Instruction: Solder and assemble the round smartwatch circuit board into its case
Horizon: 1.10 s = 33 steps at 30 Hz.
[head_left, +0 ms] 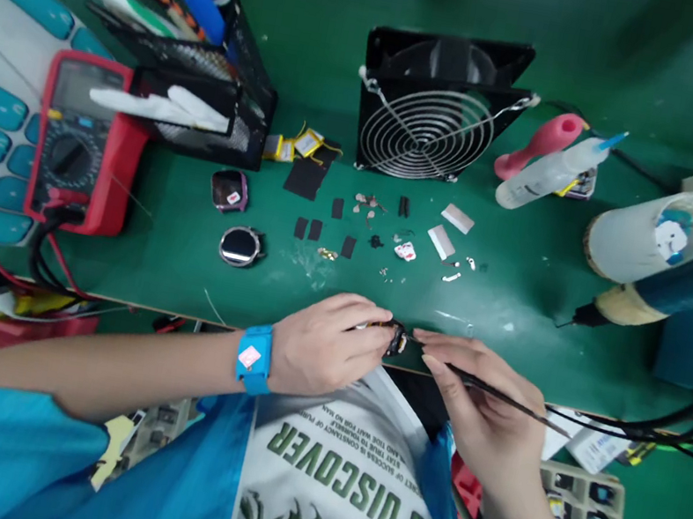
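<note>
Near the front edge of the green bench (pixel 183 275), my left hand (pixel 332 342) grips a small dark electronic part (pixel 397 340), whose details are too small to tell. A blue band is around my left wrist. My right hand (pixel 487 396) pinches dark tweezers (pixel 497 395), their tips at the right side of the part. Beyond my hands lie a round watch (pixel 239 247), a square watch (pixel 229 190), black pads (pixel 348 247), two pale bars (pixel 441 242) and several tiny components (pixel 405 251).
A black fan (pixel 426 130) stands at the back centre. To its right are a clear bottle (pixel 546 174), a pink tool (pixel 541 144) and a white cylinder (pixel 619 236). At the left are a red multimeter (pixel 73 158) and a mesh holder (pixel 247 117). Cables cross the right front edge.
</note>
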Each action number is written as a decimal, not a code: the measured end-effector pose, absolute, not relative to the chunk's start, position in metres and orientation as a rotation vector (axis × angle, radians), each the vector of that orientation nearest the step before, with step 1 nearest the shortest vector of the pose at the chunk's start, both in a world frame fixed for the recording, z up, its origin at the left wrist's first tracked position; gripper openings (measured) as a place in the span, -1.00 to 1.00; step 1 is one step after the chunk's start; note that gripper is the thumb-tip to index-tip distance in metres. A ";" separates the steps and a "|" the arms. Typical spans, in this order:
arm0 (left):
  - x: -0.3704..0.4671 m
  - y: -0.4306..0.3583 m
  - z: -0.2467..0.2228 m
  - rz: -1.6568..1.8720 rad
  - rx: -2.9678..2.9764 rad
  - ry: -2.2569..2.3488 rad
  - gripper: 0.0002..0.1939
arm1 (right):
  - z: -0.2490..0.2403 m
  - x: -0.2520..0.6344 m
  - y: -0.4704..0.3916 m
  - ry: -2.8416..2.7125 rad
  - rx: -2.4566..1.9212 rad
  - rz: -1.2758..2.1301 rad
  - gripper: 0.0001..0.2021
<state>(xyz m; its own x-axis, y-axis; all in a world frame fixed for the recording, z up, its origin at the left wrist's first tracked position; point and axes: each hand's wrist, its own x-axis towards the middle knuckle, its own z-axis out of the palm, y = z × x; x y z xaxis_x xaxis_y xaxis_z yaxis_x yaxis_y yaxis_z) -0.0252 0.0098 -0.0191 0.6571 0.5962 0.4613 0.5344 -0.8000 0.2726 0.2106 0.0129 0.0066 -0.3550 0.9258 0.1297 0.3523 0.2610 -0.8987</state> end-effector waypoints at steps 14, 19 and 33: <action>-0.025 0.009 -0.026 0.693 2.760 0.896 -0.73 | 0.016 0.209 -0.002 -1.991 -1.129 1.005 -0.73; -0.024 0.010 -0.026 0.720 2.779 0.911 -0.73 | 0.013 0.211 -0.008 -2.029 -1.086 0.944 -0.72; -0.023 0.009 -0.028 0.808 2.789 0.932 -0.80 | 0.002 0.210 -0.013 -1.973 -1.073 0.891 -0.65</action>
<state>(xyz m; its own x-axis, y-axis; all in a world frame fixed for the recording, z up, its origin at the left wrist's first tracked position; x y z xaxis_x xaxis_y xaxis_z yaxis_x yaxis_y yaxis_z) -0.0232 0.0091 -0.0277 0.6737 0.5821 0.4553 0.5334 -0.8094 0.2455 0.2098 -0.0132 0.0019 -0.4034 0.8787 0.2555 0.3895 0.4175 -0.8210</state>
